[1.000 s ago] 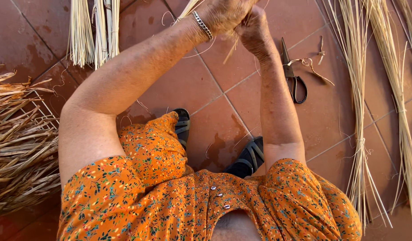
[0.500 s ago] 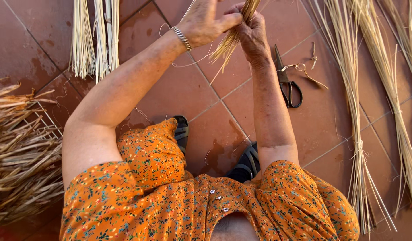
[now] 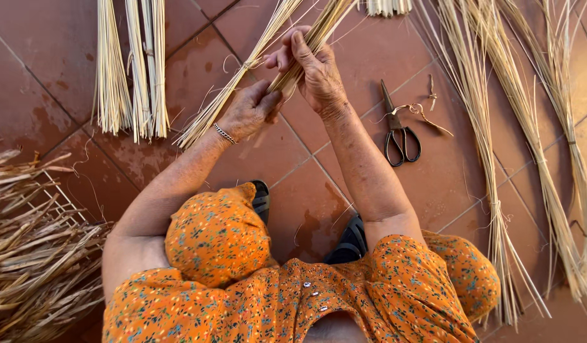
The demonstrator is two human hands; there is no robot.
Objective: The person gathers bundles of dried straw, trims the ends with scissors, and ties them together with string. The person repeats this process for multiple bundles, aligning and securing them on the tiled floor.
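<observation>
Tiled floor [image 3: 46, 76], terracotta, carries everything; person seated above it, looking down over an orange floral dress [image 3: 268, 305].

Heap of dry brown leaves [image 3: 33, 254] at 9 o'clock, apparently set aside.

Long tied straw bundles [image 3: 528, 159] fanned from 1 to 4 o'clock, within right-arm reach. Cut pale bundles [image 3: 131, 76] at 11 o'clock, ends squared.

Held straw bunch [image 3: 242, 89] runs from 12 o'clock down toward 10, lifted off the floor. Right hand [image 3: 316, 73] closed round its upper part, probably steadying it; left hand [image 3: 246, 114] pinching lower stalks, bracelet at the wrist.

Scissors [image 3: 398, 130] at 2 o'clock, blades shut, beside a string scrap [image 3: 420, 111].
</observation>
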